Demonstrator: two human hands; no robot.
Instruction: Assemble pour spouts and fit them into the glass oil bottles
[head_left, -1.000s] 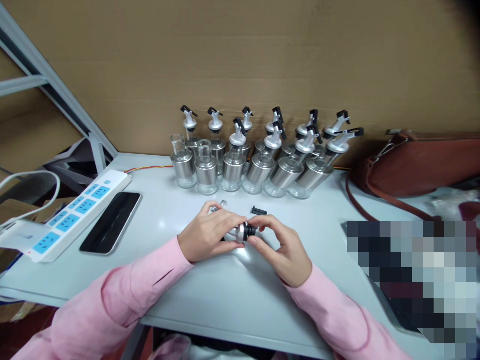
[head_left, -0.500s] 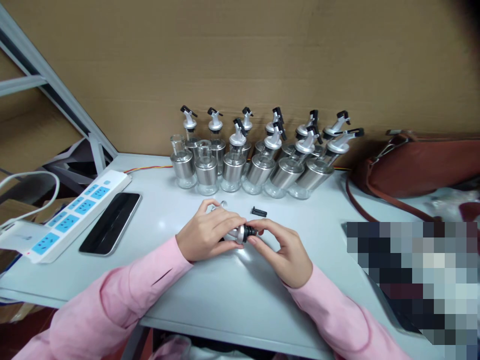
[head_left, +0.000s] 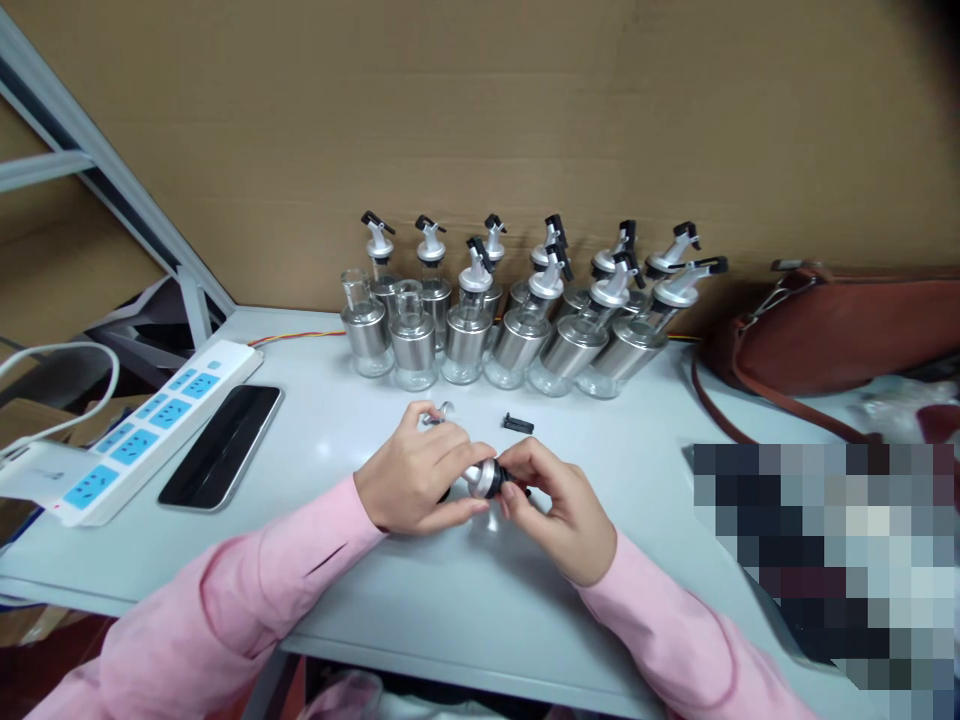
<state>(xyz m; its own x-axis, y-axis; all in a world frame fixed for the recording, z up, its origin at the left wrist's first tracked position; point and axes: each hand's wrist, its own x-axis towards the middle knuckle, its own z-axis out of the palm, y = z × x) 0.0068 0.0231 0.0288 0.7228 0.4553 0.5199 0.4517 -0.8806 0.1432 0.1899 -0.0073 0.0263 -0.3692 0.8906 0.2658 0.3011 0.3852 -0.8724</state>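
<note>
Between my two hands lies a silver and black bottle pourer (head_left: 484, 478), tilted on its side just over the table. My left hand (head_left: 420, 475) curls over its spout end, which is mostly hidden, with the thumb a little below the silver collar. The fingers of my right hand (head_left: 562, 510) pinch the black stopper end. A small black plastic piece (head_left: 518, 423) rests on the table beyond my right fingertips. Behind my left index finger shows part of a clear, ring-like thing (head_left: 447, 410); its kind is unclear.
Glass bottles with steel sleeves stand in two rows at the back, most topped with pourers; two front-left ones, including this bottle (head_left: 413, 345), have bare necks. At left are a power strip (head_left: 161, 425) and a phone (head_left: 223, 448). A brown bag (head_left: 847, 330) sits at right.
The pourer has turned slightly, its black end tipping down toward me. My right hand has shifted a little nearer and regripped that end; my left thumb has moved down off the collar.
</note>
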